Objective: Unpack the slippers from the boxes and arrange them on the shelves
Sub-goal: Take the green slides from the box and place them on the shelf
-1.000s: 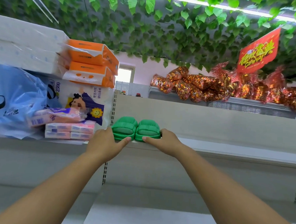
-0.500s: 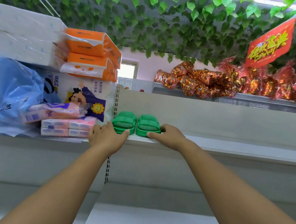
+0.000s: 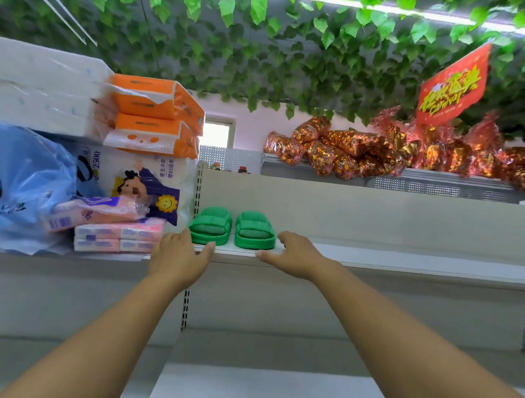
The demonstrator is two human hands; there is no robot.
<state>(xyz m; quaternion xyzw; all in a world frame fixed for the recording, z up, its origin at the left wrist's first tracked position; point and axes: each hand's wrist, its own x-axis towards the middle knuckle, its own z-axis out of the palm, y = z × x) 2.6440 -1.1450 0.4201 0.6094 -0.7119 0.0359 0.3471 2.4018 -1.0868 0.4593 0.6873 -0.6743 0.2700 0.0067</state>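
The slippers (image 3: 254,233) are set side by side at the left end of the shelf (image 3: 405,263). The left hand (image 3: 179,255) and right hand (image 3: 294,256) are spread loose and empty just nearer. Light, springy foam is likely, best pinched at the heel edges.

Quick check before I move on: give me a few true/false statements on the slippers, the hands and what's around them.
1. Both slippers stand side by side on the shelf. True.
2. The left hand grips a slipper. False: its fingers are straight and grip nothing, at the shelf's front edge.
3. Pink tissue packs lie left of the slippers. True.
4. The right hand holds a box. False: it is open and holds nothing.
5. The red sign hangs over the tissue packs. False: it hangs at upper right, over the foil bags.
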